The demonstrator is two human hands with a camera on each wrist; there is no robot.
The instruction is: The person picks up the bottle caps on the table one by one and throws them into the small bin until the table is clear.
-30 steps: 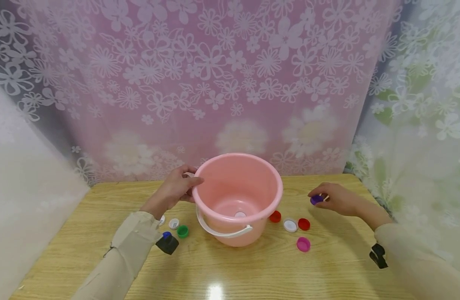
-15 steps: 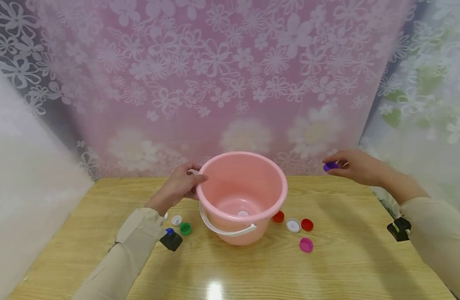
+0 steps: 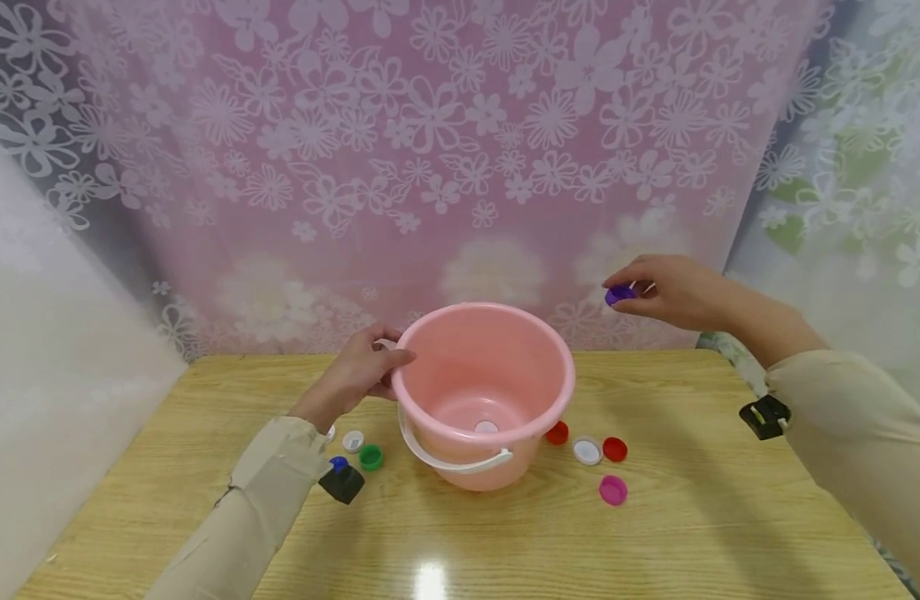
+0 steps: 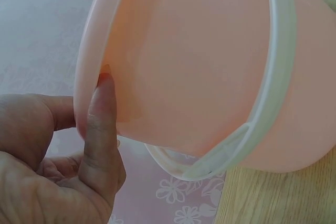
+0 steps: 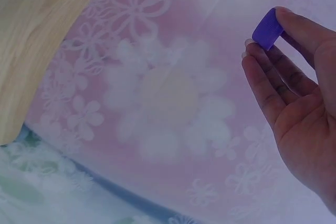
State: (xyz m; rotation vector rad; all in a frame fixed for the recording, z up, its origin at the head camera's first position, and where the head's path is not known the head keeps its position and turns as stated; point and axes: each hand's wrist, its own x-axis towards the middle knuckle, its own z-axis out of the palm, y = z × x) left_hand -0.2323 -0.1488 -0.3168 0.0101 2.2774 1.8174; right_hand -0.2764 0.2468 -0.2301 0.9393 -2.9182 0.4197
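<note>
A pink bucket (image 3: 482, 367) with a white handle (image 3: 460, 465) stands mid-table, and a white round spot shows on its inside bottom. My left hand (image 3: 358, 367) pinches the bucket's left rim, thumb on one side and fingers on the other, as the left wrist view also shows at the rim (image 4: 92, 40). Raised above the table's right rear, my right hand (image 3: 673, 292) pinches a purple bottle cap (image 3: 620, 294) between thumb and fingertips. In the right wrist view the ridged side of this cap (image 5: 268, 29) shows, apart from the bucket.
Right of the bucket lie red caps (image 3: 614, 449), a white cap (image 3: 587, 451) and a magenta cap (image 3: 613, 490). To its left are a green cap (image 3: 371, 457), white caps (image 3: 353, 442) and a blue cap (image 3: 339, 463). A flowered curtain (image 3: 482, 167) hangs behind the wooden table (image 3: 505, 550).
My right hand has lifted the purple cap up from near the tabletop, first rightward, then left toward the bucket. The left hand keeps its hold on the rim.
</note>
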